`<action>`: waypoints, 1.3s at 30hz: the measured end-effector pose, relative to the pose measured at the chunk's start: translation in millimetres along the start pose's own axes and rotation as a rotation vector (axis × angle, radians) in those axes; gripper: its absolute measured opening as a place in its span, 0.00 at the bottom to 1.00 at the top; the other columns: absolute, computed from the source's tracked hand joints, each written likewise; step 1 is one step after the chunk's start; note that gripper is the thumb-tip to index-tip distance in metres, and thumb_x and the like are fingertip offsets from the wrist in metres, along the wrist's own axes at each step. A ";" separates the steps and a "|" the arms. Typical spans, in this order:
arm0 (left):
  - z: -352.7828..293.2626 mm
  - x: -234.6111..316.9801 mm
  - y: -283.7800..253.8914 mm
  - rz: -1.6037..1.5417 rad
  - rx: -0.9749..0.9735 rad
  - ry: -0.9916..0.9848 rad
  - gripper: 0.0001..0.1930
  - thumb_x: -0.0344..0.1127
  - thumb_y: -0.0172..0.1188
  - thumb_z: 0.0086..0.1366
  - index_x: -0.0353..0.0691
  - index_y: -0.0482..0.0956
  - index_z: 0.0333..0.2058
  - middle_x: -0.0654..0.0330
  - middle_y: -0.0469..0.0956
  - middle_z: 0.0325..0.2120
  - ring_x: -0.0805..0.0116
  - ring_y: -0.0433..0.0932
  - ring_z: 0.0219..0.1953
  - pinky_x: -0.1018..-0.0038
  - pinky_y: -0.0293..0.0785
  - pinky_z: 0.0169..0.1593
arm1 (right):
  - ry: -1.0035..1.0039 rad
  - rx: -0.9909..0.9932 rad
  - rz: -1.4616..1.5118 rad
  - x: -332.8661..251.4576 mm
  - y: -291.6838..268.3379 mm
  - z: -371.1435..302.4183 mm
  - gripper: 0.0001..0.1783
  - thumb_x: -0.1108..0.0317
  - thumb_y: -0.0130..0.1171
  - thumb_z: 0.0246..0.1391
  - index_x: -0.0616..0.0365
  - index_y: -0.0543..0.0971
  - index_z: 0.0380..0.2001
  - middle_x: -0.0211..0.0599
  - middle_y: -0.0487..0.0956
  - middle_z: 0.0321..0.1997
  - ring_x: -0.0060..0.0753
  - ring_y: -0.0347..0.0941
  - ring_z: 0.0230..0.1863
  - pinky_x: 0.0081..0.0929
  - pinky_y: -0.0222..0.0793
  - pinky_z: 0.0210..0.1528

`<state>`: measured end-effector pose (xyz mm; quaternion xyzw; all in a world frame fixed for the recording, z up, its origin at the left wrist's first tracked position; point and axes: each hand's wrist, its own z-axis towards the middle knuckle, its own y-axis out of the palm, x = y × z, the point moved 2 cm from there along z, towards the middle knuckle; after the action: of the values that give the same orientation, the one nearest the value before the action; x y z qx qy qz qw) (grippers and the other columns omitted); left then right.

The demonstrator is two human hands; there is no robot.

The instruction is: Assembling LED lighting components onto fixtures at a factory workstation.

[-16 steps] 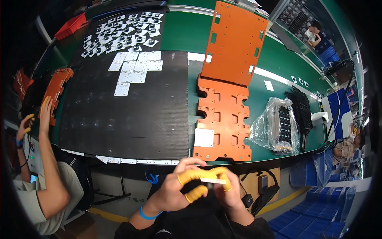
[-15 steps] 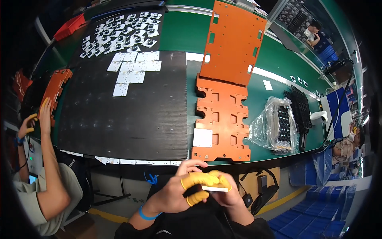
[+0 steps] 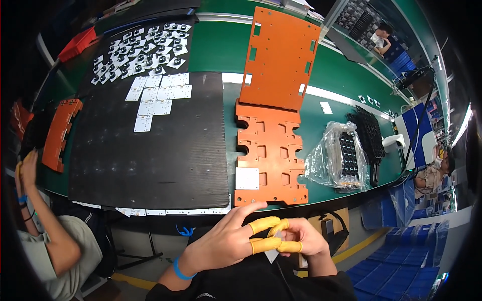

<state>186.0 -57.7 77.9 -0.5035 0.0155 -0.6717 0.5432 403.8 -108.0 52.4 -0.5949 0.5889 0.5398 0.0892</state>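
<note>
In front of my body, my left hand [image 3: 221, 243] and my right hand [image 3: 307, 240] meet, with yellow covers on several fingertips. Between them is a thin white circuit board [image 3: 271, 256], mostly hidden; one corner pokes out below the fingers. A small greyish patch shows between the pinched fingertips, too little to name. My left index finger stretches forward near the front edge of the orange fixture [image 3: 271, 165]. On that fixture's front left part lies a white square board [image 3: 247, 178]. Its orange lid [image 3: 279, 60] stands raised behind.
On the black mat [image 3: 165, 165] lie flat white boards [image 3: 154, 107]; beyond are many boards with black round parts [image 3: 135, 55]. A bagged black tray [image 3: 349, 158] and a white scanner [image 3: 393, 143] sit rightward. At far left, a co-worker's arms [image 3: 52, 231] are near another orange fixture [image 3: 61, 135].
My hands have turned the white board from nearly edge-on to tilted downward, and the fingers have shifted around it. The co-worker's hands have drawn back from the left fixture. The view has shifted slightly.
</note>
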 end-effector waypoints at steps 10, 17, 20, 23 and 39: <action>-8.7 -28.8 -45.5 0.630 0.215 -0.399 0.23 0.32 0.65 0.57 0.31 0.76 0.51 0.45 0.71 0.54 0.43 0.61 0.65 0.50 0.61 0.63 | -0.387 0.822 -0.426 -57.0 -61.7 15.3 0.07 0.70 0.65 0.52 0.59 0.75 0.29 0.21 0.72 0.22 0.08 0.58 0.19 0.12 0.50 0.21; -40.4 -93.6 -95.2 0.869 0.277 -0.728 0.26 0.37 0.59 0.64 0.29 0.69 0.58 0.43 0.67 0.59 0.44 0.56 0.67 0.55 0.56 0.67 | -0.178 0.812 -0.465 -48.7 -77.7 33.2 0.08 0.68 0.62 0.54 0.60 0.76 0.27 0.23 0.71 0.20 0.14 0.63 0.19 0.16 0.56 0.22; -53.4 -118.9 -90.9 0.973 0.291 -0.766 0.28 0.41 0.58 0.64 0.27 0.69 0.57 0.43 0.68 0.59 0.44 0.57 0.67 0.53 0.54 0.67 | -0.164 0.774 -0.504 -47.6 -83.2 29.3 0.07 0.68 0.61 0.55 0.59 0.75 0.28 0.22 0.71 0.20 0.14 0.63 0.19 0.16 0.57 0.22; -50.9 -118.1 -88.1 0.924 0.305 -0.772 0.26 0.40 0.58 0.64 0.26 0.71 0.55 0.43 0.68 0.58 0.43 0.58 0.66 0.53 0.54 0.67 | -0.182 0.784 -0.509 -45.2 -86.3 29.9 0.08 0.65 0.62 0.53 0.55 0.76 0.27 0.19 0.69 0.19 0.11 0.60 0.16 0.13 0.52 0.18; -46.3 -107.4 -90.1 0.891 0.442 -0.651 0.11 0.28 0.60 0.60 0.31 0.78 0.41 0.48 0.74 0.38 0.49 0.71 0.48 0.60 0.68 0.52 | -0.613 1.202 -1.065 -71.6 -63.4 -9.5 0.09 0.70 0.66 0.52 0.67 0.81 0.33 0.32 0.76 0.18 0.15 0.67 0.19 0.19 0.63 0.24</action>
<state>79.1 34.9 35.5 -0.5035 -0.0823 -0.1774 0.8416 479.3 -53.4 76.2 -0.4716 0.3672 0.1596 0.7857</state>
